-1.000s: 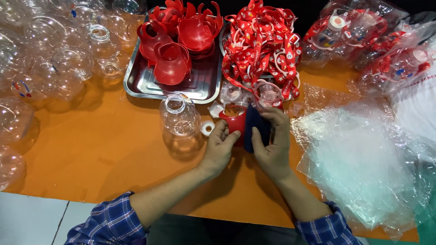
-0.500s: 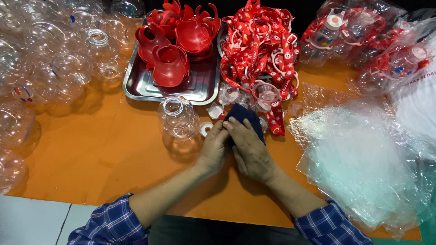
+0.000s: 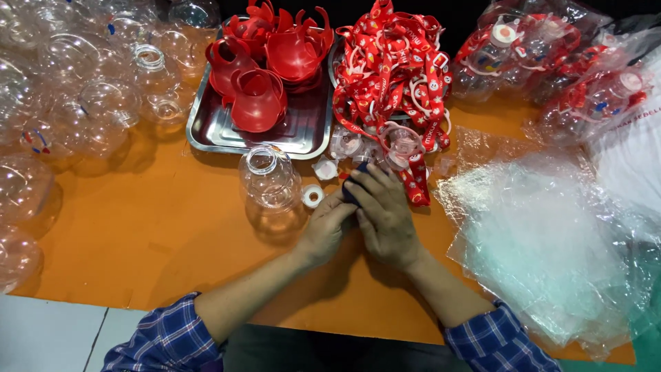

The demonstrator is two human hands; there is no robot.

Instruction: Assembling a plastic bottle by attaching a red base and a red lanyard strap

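Observation:
My left hand (image 3: 326, 228) and my right hand (image 3: 383, 212) are pressed together on the orange table (image 3: 158, 227). Between them they cover a dark blue cloth (image 3: 352, 186), of which only a small edge shows; the red piece seen earlier is hidden under the hands. A clear plastic jar (image 3: 270, 180) stands upright just left of my left hand. A small white ring (image 3: 312, 197) lies between the jar and my fingers. Red printed ribbons with white rings (image 3: 396, 76) lie heaped just beyond my right hand.
A steel tray (image 3: 213, 134) holds several red plastic cups (image 3: 256, 100). Many clear round jars (image 3: 76, 103) crowd the left side. Clear plastic bags (image 3: 551, 234) are piled at the right, and bagged finished items (image 3: 551, 62) lie at the back right.
My right hand has folded over the blue cloth and red piece and pressed down onto them with my left hand. The red piece is no longer visible.

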